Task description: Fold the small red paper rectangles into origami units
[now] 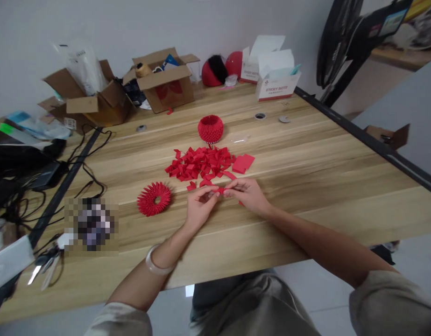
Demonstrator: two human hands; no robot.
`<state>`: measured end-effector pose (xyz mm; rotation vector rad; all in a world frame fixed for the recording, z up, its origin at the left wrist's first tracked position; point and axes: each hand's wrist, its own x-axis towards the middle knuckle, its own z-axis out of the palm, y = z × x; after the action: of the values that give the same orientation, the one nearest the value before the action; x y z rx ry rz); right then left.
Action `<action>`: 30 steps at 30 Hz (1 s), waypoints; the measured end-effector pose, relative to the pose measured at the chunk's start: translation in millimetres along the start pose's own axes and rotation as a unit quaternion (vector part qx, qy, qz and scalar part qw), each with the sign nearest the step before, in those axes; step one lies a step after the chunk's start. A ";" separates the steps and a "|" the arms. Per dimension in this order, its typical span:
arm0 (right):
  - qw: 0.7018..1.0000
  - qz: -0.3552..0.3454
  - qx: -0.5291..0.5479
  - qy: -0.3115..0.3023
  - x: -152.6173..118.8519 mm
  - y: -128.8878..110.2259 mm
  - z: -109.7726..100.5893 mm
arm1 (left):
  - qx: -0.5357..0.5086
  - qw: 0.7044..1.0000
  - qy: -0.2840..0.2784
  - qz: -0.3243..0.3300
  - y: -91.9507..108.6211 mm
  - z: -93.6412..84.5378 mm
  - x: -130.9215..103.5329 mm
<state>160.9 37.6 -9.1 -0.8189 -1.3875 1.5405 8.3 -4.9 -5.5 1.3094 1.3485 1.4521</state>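
Note:
Between the fingertips of both hands is a small piece of red paper (221, 190), its folds too small to make out. My left hand (201, 205) pinches its left end, and my right hand (248, 193) pinches the right end. Just beyond my hands lies a pile of folded red paper pieces (201, 162). Flat red paper sheets (243, 163) rest at the pile's right side. A spiky ring of folded red paper (154, 199) lies left of my left hand. Farther back stands a round red bowl of interlocked paper pieces (210, 129).
Cardboard boxes (166, 91) and white sticky-note boxes (277, 86) line the table's back. Black cables (84, 172) run along the left, with scissors (43, 261) near the front left. A black fan (341, 42) stands beyond the right edge of the wooden table (323, 177).

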 end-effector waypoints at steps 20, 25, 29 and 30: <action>0.998 0.041 0.038 -0.006 0.8 -5.1 1.4 | 0.043 0.998 -0.004 0.054 -3.3 -0.6 -2.7; 0.998 0.052 0.037 -0.002 0.7 -8.0 2.0 | 0.064 0.995 -0.006 0.071 -2.1 -1.1 -2.0; 0.998 0.053 0.033 0.000 1.0 -6.8 1.2 | 0.074 0.994 -0.012 0.086 -4.8 -2.6 -0.8; 0.998 0.054 0.032 -0.002 1.1 -6.3 0.9 | 0.075 0.993 -0.014 0.087 -5.7 -2.9 -0.6</action>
<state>160.8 38.2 -2.6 -0.8635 -1.3092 1.6602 4.9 -5.2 -11.0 1.5725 1.3755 1.4652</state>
